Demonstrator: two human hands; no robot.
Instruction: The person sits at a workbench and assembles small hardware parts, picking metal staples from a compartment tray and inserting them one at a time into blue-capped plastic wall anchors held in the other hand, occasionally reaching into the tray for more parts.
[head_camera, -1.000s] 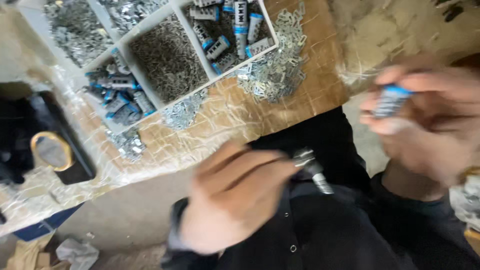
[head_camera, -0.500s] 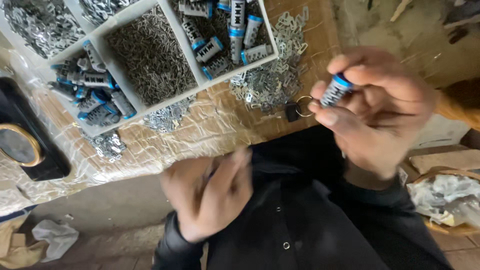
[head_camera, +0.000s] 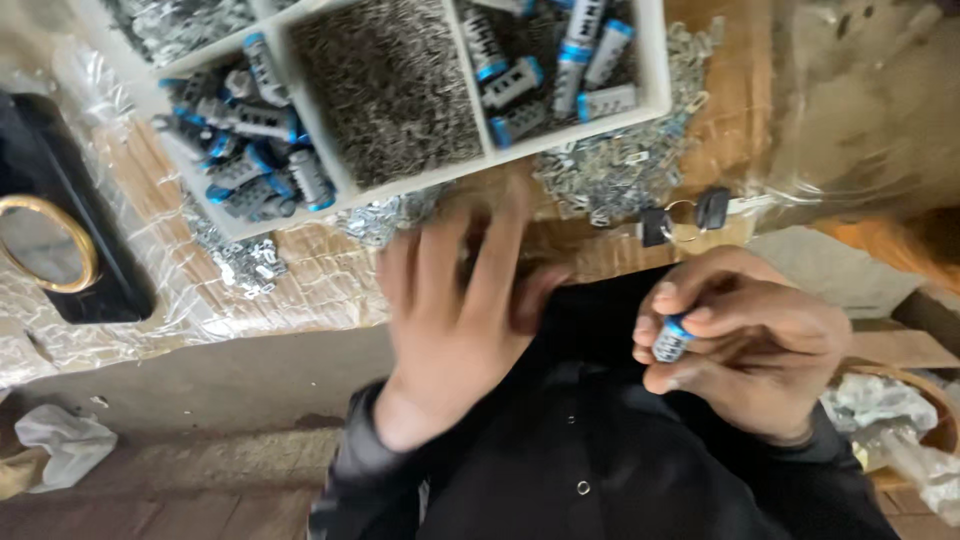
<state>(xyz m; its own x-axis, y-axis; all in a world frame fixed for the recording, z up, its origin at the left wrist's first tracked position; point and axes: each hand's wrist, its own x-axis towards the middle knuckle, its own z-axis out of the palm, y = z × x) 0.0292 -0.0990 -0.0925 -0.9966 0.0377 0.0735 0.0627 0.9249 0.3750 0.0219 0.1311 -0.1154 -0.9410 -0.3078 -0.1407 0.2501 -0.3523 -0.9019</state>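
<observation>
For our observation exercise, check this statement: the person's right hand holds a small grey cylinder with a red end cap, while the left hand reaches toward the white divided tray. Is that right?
Not quite. In the head view the small grey cylinder in the right hand has a blue end cap, not a red one. The rest stands: the left hand reaches toward the white divided tray.

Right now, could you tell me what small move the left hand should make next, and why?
Probably reach on to the loose silvery metal clips at the white divided tray's near edge: the open, empty left hand is blurred just short of them, while the right hand pinches a small grey, blue-capped cylinder.
</observation>
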